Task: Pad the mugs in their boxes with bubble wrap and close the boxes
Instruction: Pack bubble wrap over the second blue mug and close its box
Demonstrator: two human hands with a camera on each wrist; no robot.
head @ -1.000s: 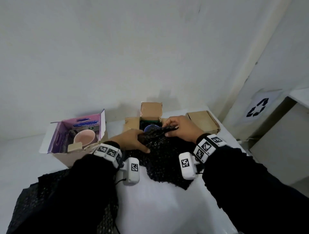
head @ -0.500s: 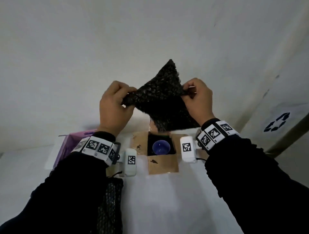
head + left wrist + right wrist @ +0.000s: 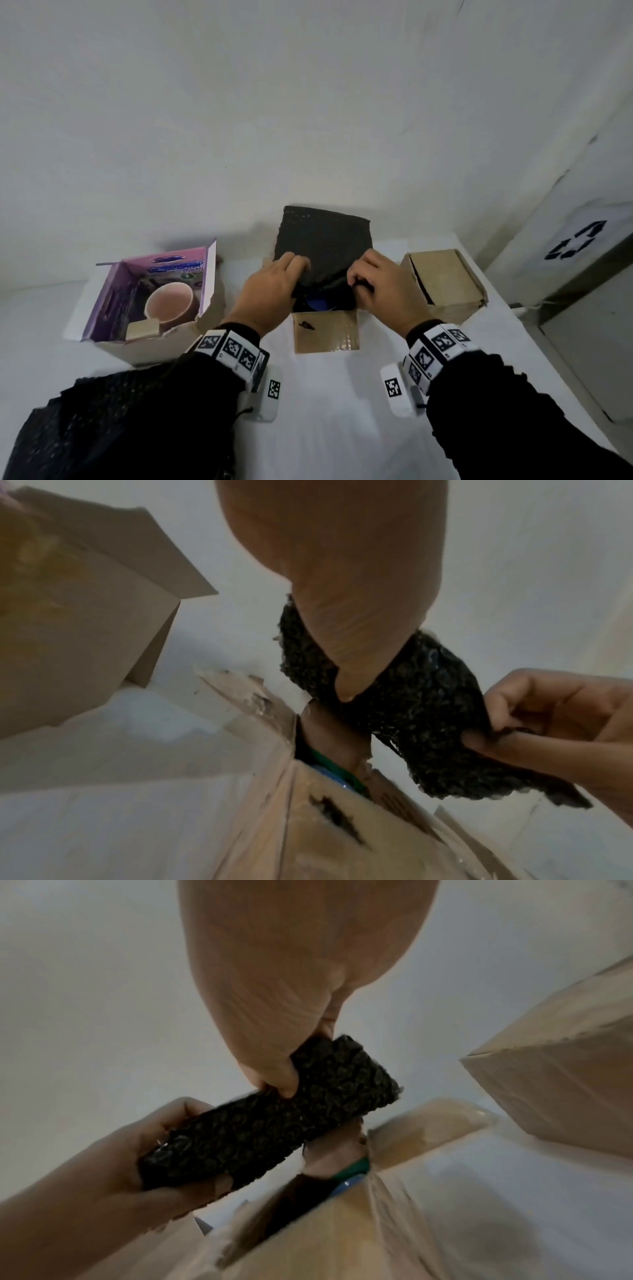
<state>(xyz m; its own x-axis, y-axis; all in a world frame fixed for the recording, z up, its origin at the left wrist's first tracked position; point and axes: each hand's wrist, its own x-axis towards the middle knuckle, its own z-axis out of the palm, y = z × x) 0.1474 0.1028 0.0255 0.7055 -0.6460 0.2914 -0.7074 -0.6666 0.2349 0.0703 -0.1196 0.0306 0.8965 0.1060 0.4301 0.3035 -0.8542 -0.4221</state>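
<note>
The lettering on the upright lid of the purple printed carton point(image 3: 161, 284) at your left is too blurred to read; a black recycling symbol point(image 3: 575, 240) marks the white bin at the right. Your left hand point(image 3: 270, 294) and right hand point(image 3: 380, 291) each pinch an edge of the black, knobbly sheet of bubble wrap point(image 3: 325, 243), thumb against fingers, holding it over the open brown cardboard box point(image 3: 325, 329) on the white table point(image 3: 325, 411). A glossy blue mug point(image 3: 317, 303) sits inside that box, partly hidden by the wrap. A pink mug point(image 3: 169, 305) stands in the purple carton. A closed brown cardboard box point(image 3: 445, 284) rests at the right. More black wrap point(image 3: 102, 411) lies under your left sleeve.
</note>
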